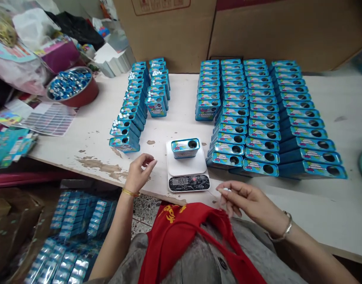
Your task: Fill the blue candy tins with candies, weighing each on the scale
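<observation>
My right hand (246, 201) pinches a small white candy (226, 189) between its fingertips, just right of the front of a white digital scale (186, 169). A blue rectangular tin (186, 148) with a round hole in its top stands on the scale, whose display reads about 155. My left hand (139, 172) hangs left of the scale, fingers curled together, with nothing visible in them. Rows of matching tins (272, 130) stand tilted on the table to the right. Shorter rows (133, 106) lie to the left, some with white candies on top.
The worn white table (92, 146) has peeling paint near its front edge. A red bowl (72, 86) of blue-and-silver pieces sits at the left, beside papers and plastic bags. Cardboard boxes (165, 27) stand behind. Blue packs (71, 236) fill the floor below left.
</observation>
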The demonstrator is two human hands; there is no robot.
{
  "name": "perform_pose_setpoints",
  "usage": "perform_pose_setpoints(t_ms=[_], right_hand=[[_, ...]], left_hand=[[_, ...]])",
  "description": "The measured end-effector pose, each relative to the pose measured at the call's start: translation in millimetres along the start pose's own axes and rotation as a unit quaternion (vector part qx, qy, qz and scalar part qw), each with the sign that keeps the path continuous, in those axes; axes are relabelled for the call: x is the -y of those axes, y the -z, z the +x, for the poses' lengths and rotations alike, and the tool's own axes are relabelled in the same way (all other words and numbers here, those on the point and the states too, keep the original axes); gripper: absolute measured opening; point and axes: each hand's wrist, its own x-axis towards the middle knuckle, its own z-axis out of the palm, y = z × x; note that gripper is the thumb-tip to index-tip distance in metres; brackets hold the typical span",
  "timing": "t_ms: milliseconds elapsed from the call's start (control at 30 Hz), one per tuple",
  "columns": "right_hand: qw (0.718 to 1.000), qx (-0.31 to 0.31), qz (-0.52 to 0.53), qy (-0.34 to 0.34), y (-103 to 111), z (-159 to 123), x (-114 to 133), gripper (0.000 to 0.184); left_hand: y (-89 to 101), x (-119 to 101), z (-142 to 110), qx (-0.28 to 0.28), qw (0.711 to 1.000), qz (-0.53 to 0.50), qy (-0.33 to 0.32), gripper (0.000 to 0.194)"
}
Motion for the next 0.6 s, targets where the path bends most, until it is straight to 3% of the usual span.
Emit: perform_pose_setpoints(t_ms=[200,367,433,533,600], right_hand=[[0.972,-0.071,-0.141,0.176,-3.4,21.5,51.2,0.026],[0.955,-0.083,-0.152,0.242,-14.9,46.4,80.4,0.023],[0.969,-0.065,-0.101,0.218,-20.2,52.4,83.1,0.027],[0.994,0.004,0.028,0.105,-28.8,56.4,73.6,0.032],[0.991,0.038,0.126,0.035,-35.0,57.1,60.5,0.033]], left_hand=[[-0.4,0.7,-0.7,0.000,1.000,-0.012,-0.007,0.020],[-0.5,-6.0,-1.0,-0.008,0.999,-0.030,-0.035,0.022],[-6.9,-11.8,1.2,-0.007,0.997,-0.043,-0.063,0.035],[-26.0,-20.3,12.8,-0.006,0.993,-0.048,-0.105,0.075],[-39.1,-26.1,25.5,-0.003,0.991,-0.048,-0.123,0.079]])
